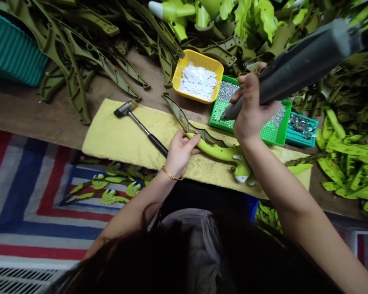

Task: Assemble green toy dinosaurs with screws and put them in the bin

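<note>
Plainly, one hand pinches while the other grips

The brown workbench (6, 106) carries everything, with olive parts (98, 22) heaped along its far side and lime-green parts (337, 124) at the right, probably so that either kind lies within reach. Along the near edge is a yellow cloth (102, 130); it presumably pads the surface and guards the plastic from scratches.

The right hand (253, 110) is wrapped around a thick grey cylindrical tool (303, 63), slanted so that its narrow end is over the green tray (287, 122). Such a full wrap would suit the tool's bulk. Whether that end touches anything, I cannot tell.

The left hand (180, 149) is narrowed to a pinch on the slim end of a curved lime-green piece (221, 153), which is over the cloth, its white-tipped head toward the right. Holding it by that end leaves most of its length uncovered. An olive strip (208, 134) is just behind it; joined or separate is unclear.

The hammer (142, 126) lies on the cloth, its handle near the left hand, seemingly for easy pickup.

Smaller still, white discs (199, 79) fill a yellow tub (192, 96) and silvery fasteners (228, 90) the tray, walls likely stopping them scattering.
</note>
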The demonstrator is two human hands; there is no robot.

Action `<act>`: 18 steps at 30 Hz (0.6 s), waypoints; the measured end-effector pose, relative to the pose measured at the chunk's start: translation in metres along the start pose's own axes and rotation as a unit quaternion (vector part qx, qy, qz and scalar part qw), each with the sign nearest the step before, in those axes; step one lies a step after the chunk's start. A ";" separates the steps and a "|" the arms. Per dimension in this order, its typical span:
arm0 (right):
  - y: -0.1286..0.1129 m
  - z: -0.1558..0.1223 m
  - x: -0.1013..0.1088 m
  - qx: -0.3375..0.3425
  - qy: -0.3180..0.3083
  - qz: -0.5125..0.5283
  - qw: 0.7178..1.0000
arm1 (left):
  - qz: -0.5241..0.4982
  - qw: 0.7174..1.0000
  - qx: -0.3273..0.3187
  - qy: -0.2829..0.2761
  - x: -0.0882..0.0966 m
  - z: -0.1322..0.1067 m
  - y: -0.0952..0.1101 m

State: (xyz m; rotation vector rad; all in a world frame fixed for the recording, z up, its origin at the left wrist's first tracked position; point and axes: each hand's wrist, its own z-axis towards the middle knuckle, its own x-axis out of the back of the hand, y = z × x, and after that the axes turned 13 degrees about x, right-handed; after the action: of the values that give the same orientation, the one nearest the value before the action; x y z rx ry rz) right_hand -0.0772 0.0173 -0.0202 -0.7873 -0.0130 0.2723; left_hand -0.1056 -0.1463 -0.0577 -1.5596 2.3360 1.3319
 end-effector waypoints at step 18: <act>-0.057 -0.004 -0.002 0.029 -0.027 0.107 0.993 | -0.008 0.999 0.016 -0.044 0.000 0.000 -0.003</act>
State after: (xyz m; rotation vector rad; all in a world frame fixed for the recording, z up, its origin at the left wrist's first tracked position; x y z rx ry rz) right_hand -0.0651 -0.0243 0.0175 -0.7228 0.0276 0.4951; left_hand -0.1034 -0.1464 -0.0596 -1.4753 2.2778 1.3251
